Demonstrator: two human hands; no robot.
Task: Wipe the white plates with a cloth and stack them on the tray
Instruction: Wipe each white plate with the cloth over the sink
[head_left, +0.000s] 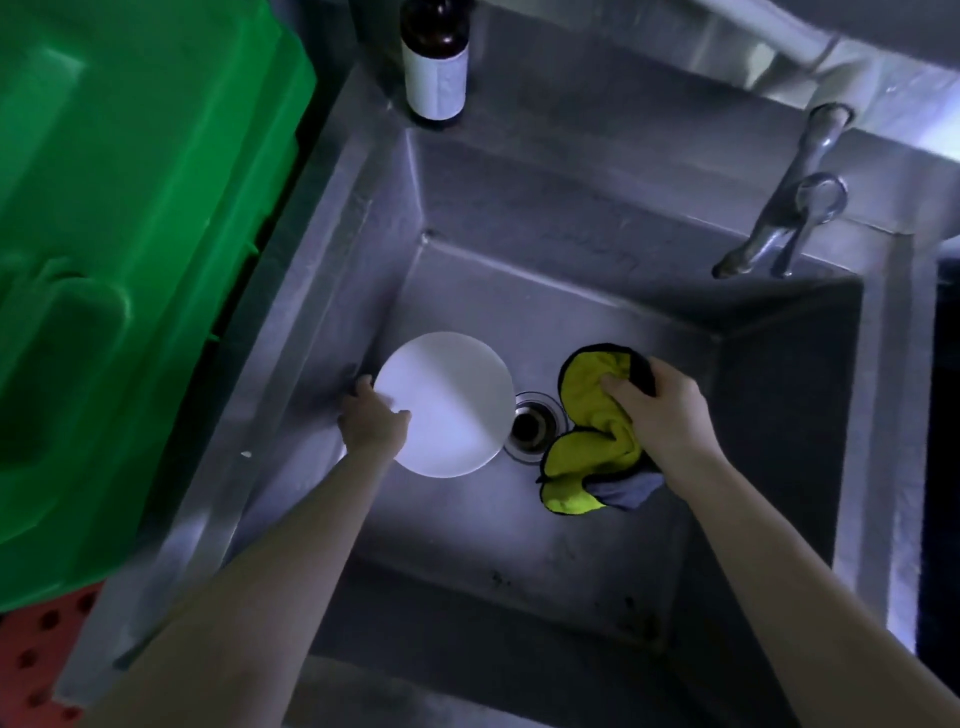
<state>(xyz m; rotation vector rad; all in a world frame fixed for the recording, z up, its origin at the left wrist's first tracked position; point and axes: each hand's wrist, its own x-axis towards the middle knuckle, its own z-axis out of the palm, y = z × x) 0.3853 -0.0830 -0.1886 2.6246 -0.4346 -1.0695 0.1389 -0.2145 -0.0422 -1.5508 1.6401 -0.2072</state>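
Pretty dim overall, with a cold bluish cast. The white plate (452, 410) is the brightest thing, almost blown out, with a faint shade across its left half. A soft pool of light sits low on the sink (493, 519) floor, while its right wall drops into heavy shadow. Small glints on the tap (810, 192). The green crate (130, 234) looks soft and smeary, and straight edges bow near the corners

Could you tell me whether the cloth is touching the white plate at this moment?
No, the right hand holds the cloth apart from the white plate, with the drain showing between them.
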